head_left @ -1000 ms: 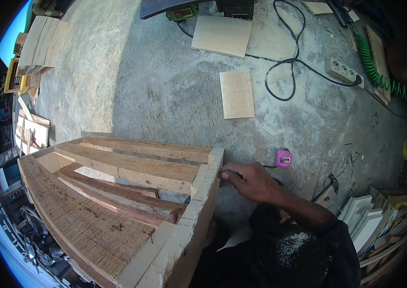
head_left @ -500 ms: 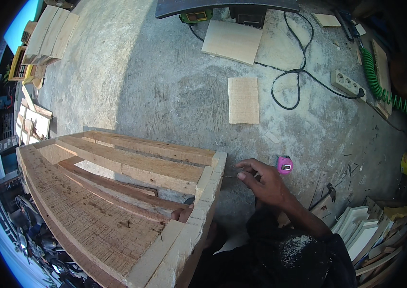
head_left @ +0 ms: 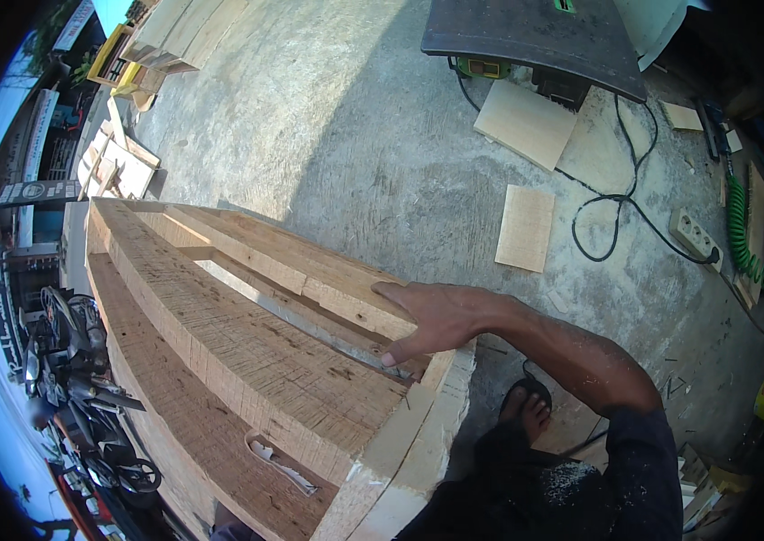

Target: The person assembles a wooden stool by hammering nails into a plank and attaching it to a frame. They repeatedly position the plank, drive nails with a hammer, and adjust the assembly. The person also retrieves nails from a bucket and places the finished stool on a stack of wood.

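One wooden frame (head_left: 247, 334); one beam (head_left: 323, 270) under the right hand's (head_left: 443, 317) fingers (head_left: 393, 291)

Beyond the left edge of the concrete floor (head_left: 355, 153): grey signboard (head_left: 37, 192), round emblem and pale lettering; whitish banner (head_left: 39, 135) above it, marked; pale sign (head_left: 73, 24) farther up, also marked. Characters too small to read.

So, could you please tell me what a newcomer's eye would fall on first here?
Most likely the big wooden frame across the lower left and centre, with the right hand gripping one of its beams near the end closest to the person. After that, perhaps the bright green coiled hose at the far right, and the parked motorcycles beyond the frame at the left.
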A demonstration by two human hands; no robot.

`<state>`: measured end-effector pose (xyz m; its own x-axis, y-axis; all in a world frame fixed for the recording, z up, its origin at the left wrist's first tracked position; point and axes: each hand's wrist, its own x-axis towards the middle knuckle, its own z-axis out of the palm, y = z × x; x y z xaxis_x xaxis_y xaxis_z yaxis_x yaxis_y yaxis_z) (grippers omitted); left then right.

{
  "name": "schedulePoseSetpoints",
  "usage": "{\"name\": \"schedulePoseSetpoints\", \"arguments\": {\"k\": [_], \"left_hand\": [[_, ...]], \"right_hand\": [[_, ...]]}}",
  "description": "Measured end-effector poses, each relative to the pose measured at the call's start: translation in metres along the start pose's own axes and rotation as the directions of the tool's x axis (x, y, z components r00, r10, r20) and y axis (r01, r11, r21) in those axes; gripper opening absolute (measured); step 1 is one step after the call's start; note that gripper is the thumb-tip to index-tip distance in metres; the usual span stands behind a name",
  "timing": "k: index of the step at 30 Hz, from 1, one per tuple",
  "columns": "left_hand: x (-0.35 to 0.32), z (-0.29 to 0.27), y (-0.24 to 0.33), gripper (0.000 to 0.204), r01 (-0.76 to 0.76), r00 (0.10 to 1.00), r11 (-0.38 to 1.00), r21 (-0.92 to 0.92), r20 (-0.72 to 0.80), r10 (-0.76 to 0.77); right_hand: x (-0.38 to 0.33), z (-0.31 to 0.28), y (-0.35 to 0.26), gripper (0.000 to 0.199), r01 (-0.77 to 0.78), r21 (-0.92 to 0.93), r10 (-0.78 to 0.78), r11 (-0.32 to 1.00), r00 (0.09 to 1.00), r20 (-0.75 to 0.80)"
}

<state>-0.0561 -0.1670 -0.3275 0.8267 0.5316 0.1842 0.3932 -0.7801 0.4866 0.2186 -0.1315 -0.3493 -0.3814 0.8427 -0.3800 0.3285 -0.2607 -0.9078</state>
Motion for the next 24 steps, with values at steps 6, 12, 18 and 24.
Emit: {"name": "schedulePoseSetpoints", "arguments": {"k": [6, 12, 18, 24], "left_hand": [[-0.026, -0.028, -0.018, 0.059, 0.359, 0.909, 0.884, -0.298, -0.103, -0.404], [-0.071, -0.020, -0.047, 0.079, 0.562, 0.381, -0.026, -0.827, 0.287, -0.879], [-0.007, 0.011, -0.075, 0.091, 0.168, 0.436, -0.396, -0.903, 0.428, -0.791], [-0.007, 0.038, -0.084, 0.095, 0.006, 0.629, -0.434, -0.901, 0.341, -0.698]], "right_hand": [[0.015, 0.007, -0.008, 0.111, -0.107, -0.098, 0.109, 0.989, 0.994, 0.011], [0.012, 0.013, -0.031, 0.102, -0.091, -0.034, 0.089, 0.995, 0.995, -0.035], [0.012, 0.012, -0.024, 0.099, -0.120, -0.067, 0.114, 0.991, 0.990, -0.089], [0.012, 0.006, -0.036, 0.103, -0.151, -0.111, 0.152, 0.982, 0.988, -0.002]]}}
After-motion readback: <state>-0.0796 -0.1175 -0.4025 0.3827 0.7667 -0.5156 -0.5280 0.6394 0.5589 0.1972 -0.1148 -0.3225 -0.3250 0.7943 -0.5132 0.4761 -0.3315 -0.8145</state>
